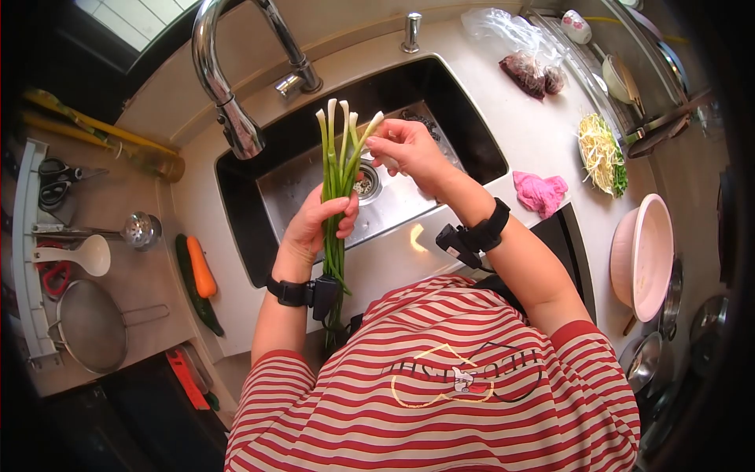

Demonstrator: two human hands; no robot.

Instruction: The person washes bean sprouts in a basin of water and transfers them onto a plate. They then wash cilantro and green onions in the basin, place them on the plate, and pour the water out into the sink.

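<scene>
My left hand is wrapped round a bunch of green onions, white root ends up and green leaves hanging down past my wrist. The bunch is over the sink. My right hand pinches at the white tip of the rightmost stalk, which leans away from the others. Part of that grip is hidden behind the fingers. Below, the drain has small pale bits in it.
A chrome faucet arches at the upper left. Left of the sink lie a carrot and a cucumber. To the right are a pink cloth, bean sprouts, a pink basin and a plastic bag.
</scene>
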